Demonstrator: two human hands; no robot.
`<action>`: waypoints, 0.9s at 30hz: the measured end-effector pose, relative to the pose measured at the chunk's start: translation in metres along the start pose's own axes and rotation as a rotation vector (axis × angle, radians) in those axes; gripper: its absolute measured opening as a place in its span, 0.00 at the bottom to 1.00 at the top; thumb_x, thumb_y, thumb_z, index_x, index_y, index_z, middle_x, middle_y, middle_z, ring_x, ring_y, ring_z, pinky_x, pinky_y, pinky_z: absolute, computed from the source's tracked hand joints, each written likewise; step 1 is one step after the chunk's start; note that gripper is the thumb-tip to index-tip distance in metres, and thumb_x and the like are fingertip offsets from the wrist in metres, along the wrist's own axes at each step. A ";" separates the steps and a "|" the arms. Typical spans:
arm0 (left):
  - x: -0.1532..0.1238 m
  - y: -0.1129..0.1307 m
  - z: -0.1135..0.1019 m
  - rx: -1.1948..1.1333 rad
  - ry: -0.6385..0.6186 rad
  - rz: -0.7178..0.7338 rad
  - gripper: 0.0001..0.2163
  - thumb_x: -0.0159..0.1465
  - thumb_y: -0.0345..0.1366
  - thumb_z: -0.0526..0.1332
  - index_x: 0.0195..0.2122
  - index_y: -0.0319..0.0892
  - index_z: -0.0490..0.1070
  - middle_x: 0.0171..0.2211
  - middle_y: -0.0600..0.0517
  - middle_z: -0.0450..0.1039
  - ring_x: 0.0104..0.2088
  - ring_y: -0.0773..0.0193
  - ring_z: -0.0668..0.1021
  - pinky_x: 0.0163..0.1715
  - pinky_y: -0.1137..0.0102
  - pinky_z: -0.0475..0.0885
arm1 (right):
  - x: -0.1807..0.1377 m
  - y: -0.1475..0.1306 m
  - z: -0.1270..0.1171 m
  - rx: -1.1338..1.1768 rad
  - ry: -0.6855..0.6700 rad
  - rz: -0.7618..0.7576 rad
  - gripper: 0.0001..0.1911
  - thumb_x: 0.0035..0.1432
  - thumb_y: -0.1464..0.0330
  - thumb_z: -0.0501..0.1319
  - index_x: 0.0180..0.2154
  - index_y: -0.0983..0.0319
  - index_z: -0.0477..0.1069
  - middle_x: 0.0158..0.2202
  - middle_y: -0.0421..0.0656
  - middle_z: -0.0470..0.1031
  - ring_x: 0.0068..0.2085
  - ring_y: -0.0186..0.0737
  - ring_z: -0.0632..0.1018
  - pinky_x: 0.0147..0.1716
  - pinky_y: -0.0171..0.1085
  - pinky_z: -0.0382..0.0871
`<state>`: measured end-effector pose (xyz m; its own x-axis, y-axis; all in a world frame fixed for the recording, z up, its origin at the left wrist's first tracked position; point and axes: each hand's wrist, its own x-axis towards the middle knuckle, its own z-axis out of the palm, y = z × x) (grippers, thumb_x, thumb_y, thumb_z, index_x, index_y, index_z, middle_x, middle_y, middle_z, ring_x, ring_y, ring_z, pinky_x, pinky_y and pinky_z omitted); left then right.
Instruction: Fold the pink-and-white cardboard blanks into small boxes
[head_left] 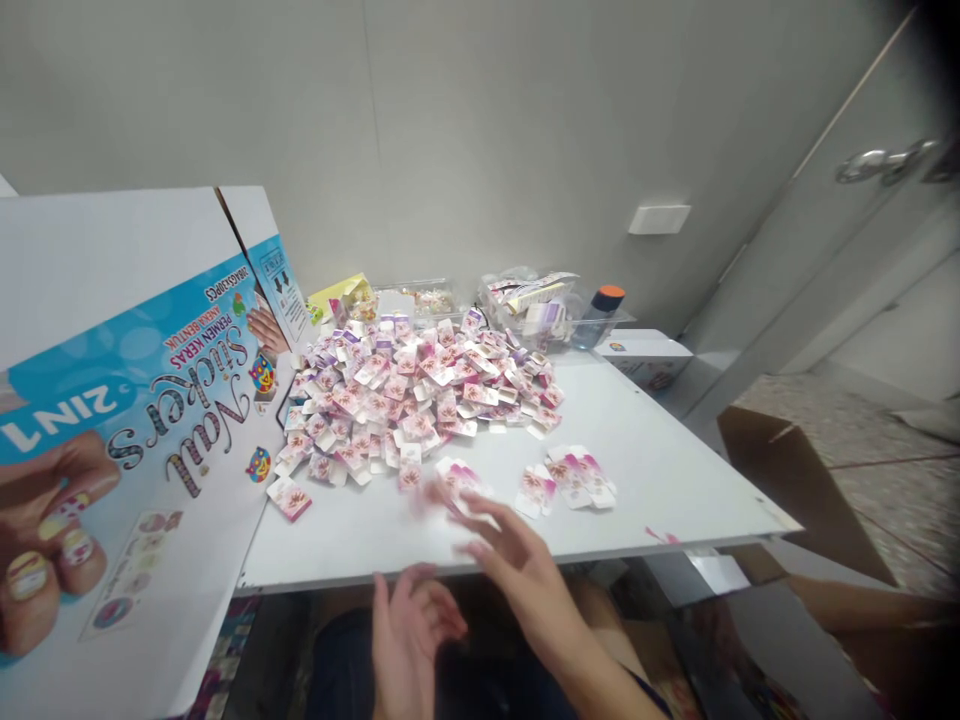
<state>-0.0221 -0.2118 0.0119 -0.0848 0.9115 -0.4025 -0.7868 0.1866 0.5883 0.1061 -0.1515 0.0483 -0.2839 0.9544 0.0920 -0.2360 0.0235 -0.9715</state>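
At the far left, a large printed box [150, 420] stands with its lettering upside down. Beside it, a single small carton [290, 498] lies near the tabletop's front edge, its white flap toward the back left. The heap of small cartons [405, 395] spreads behind, its pieces pointing every way. The left hand [416, 612], at the near edge, shows loosely curled fingers, thumb apart, the visible palm bare. A flattened carton [466, 474] lies just beyond the right hand [517, 555], whose fingers extend leftward, thumb parted; blur hides whether their tips hold or touch anything. Farther right, flattened cartons [581, 476] lie overlapping, long axes slanting from back left to front right.
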 end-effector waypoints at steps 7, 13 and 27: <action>-0.001 0.004 -0.019 0.046 0.109 0.070 0.26 0.61 0.58 0.50 0.32 0.38 0.70 0.20 0.50 0.69 0.21 0.64 0.69 0.23 0.70 0.62 | 0.019 0.021 -0.031 -0.715 0.172 -0.247 0.11 0.62 0.60 0.56 0.41 0.60 0.68 0.50 0.50 0.69 0.50 0.46 0.72 0.45 0.43 0.73; 0.004 -0.008 -0.023 0.045 0.119 0.099 0.27 0.62 0.59 0.48 0.31 0.38 0.70 0.21 0.50 0.68 0.23 0.64 0.69 0.23 0.70 0.62 | 0.042 0.072 -0.041 -1.189 0.213 -0.268 0.20 0.56 0.61 0.61 0.49 0.62 0.68 0.54 0.55 0.67 0.53 0.59 0.65 0.49 0.57 0.63; 0.008 -0.009 -0.027 0.048 0.153 0.137 0.26 0.61 0.59 0.50 0.31 0.38 0.70 0.20 0.51 0.68 0.23 0.65 0.69 0.24 0.71 0.62 | 0.043 0.076 -0.036 -1.318 0.235 -0.314 0.11 0.61 0.65 0.55 0.43 0.62 0.69 0.49 0.51 0.72 0.51 0.54 0.68 0.51 0.55 0.53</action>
<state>-0.0318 -0.2162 -0.0153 -0.2837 0.8642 -0.4156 -0.7319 0.0849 0.6761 0.1096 -0.0973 -0.0299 -0.1894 0.8809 0.4337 0.8252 0.3822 -0.4159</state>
